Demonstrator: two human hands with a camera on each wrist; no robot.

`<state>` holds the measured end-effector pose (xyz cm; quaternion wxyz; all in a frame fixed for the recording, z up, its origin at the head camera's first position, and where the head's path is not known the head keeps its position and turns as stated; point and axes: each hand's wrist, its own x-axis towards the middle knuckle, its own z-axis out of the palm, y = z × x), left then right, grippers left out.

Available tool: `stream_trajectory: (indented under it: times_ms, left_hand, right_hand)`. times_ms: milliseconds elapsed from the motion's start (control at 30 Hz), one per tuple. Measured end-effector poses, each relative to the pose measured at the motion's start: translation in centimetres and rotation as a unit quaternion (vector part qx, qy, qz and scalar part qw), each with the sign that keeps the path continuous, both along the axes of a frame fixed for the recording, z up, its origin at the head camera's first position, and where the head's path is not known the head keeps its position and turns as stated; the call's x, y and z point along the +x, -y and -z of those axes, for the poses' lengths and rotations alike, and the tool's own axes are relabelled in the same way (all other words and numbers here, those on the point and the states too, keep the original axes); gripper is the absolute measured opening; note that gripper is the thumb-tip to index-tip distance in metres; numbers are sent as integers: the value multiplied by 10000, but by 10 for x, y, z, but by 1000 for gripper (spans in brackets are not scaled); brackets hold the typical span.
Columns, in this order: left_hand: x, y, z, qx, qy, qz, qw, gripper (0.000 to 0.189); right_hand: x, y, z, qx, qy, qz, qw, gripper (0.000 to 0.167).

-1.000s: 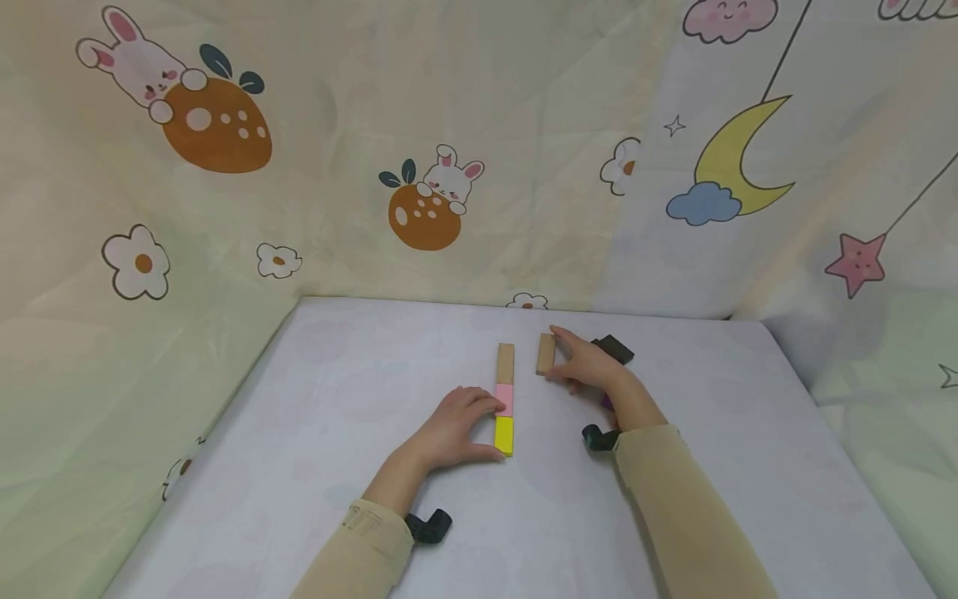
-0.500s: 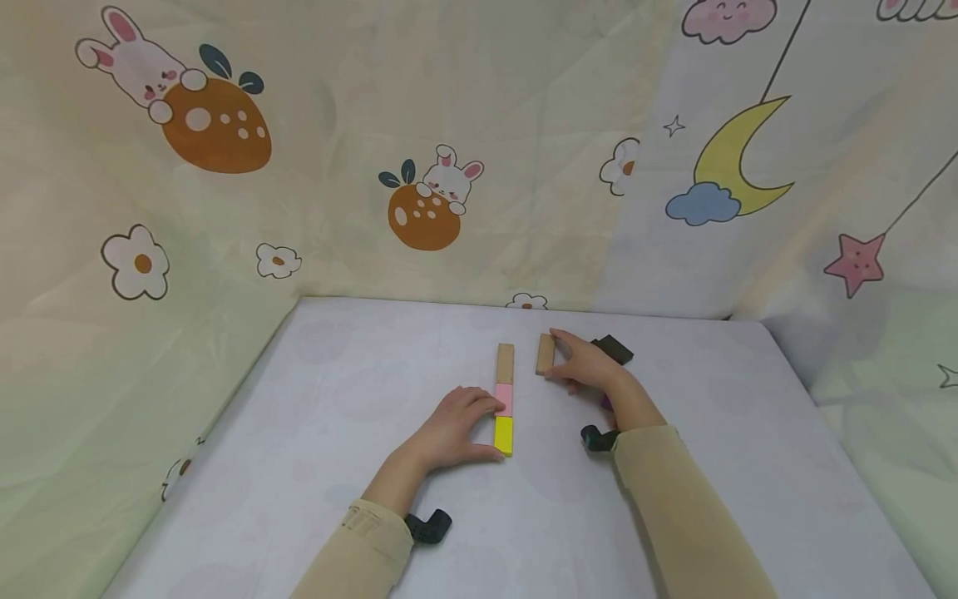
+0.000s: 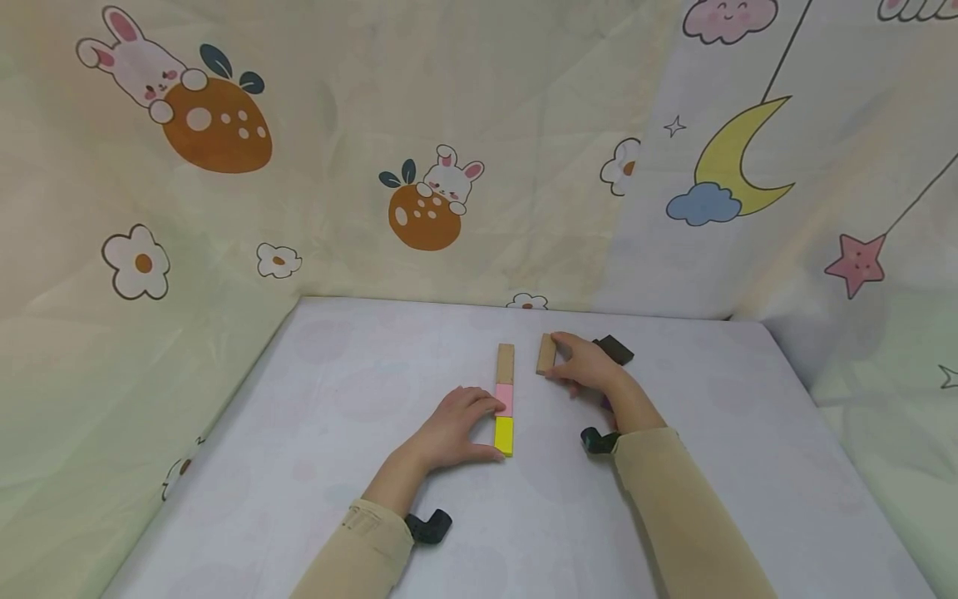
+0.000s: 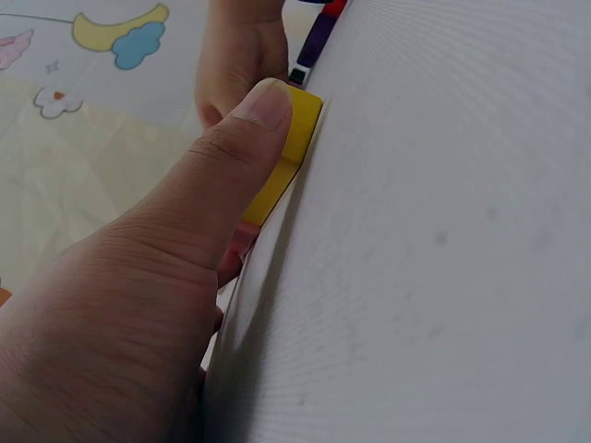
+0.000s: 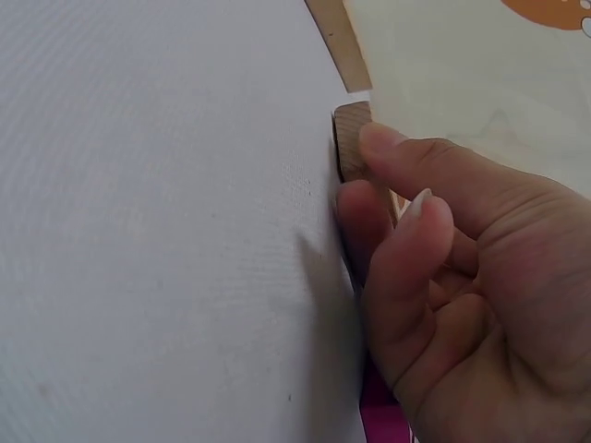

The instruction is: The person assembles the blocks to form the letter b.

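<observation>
A line of blocks runs away from me in the head view: yellow block [image 3: 505, 438] nearest, pink block [image 3: 505, 398] in the middle, plain wooden block [image 3: 506, 363] farthest. My left hand [image 3: 454, 428] grips the line from the left. Its thumb presses the yellow block's near end, and its fingertips reach the pink block. To the right of the line, a second wooden block [image 3: 546, 355] is pinched lengthwise between thumb and forefinger of my right hand [image 3: 591, 363]. The right wrist view shows the thumb on that block's near end [image 5: 351, 140].
Dark blocks [image 3: 615, 349] lie just beyond my right hand, and a purple block [image 3: 605, 403] is partly hidden by that wrist. The left wrist view shows a red piece [image 4: 334, 7] at its top. Patterned cloth walls [image 3: 524, 208] enclose the white table [image 3: 337, 366].
My right forefinger has come slightly nearer, down onto the far part of the wooden block. The left hand and the line of blocks have stayed still.
</observation>
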<state>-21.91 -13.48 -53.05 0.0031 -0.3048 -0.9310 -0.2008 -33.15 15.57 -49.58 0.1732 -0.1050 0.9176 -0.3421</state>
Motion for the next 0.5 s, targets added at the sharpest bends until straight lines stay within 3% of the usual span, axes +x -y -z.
stream_trajectory:
  times_ms: [500]
  left_hand:
    - [1,1,-1,63,35,13,10000,75]
  right_hand:
    - [-2,7,-4,-355,104,11,9993,86]
